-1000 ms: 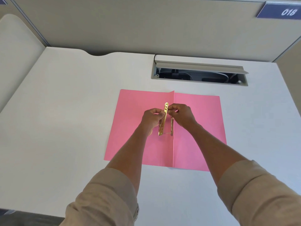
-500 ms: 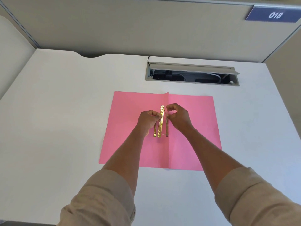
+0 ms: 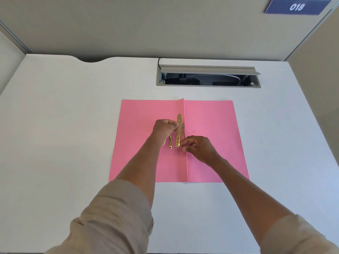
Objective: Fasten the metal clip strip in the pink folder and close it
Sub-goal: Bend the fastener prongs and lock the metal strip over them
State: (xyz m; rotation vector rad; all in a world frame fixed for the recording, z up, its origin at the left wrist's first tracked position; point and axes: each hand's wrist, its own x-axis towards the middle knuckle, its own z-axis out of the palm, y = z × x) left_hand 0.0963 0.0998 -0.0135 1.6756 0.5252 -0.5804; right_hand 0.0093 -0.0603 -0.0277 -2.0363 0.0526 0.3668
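The pink folder (image 3: 211, 143) lies open and flat on the white desk, its fold running away from me. A gold metal clip strip (image 3: 178, 131) stands lengthwise just left of the fold. My left hand (image 3: 164, 128) is closed on the strip near its upper part. A thinner gold prong (image 3: 170, 143) shows below that hand, and another thin prong (image 3: 183, 131) rises along the fold. My right hand (image 3: 199, 148) is at the strip's lower end, thumb and forefinger pinched at the fold beside it; whether they touch the metal is unclear.
A grey cable hatch (image 3: 208, 76) with wires inside is recessed in the desk behind the folder. Beige partition walls enclose the desk at the back and both sides. A blue sign "018" (image 3: 296, 6) hangs at the upper right.
My right hand has moved from the strip's upper end down to its lower end. The left hand has kept its grip near the top. The strip now lies lower and straighter along the fold.
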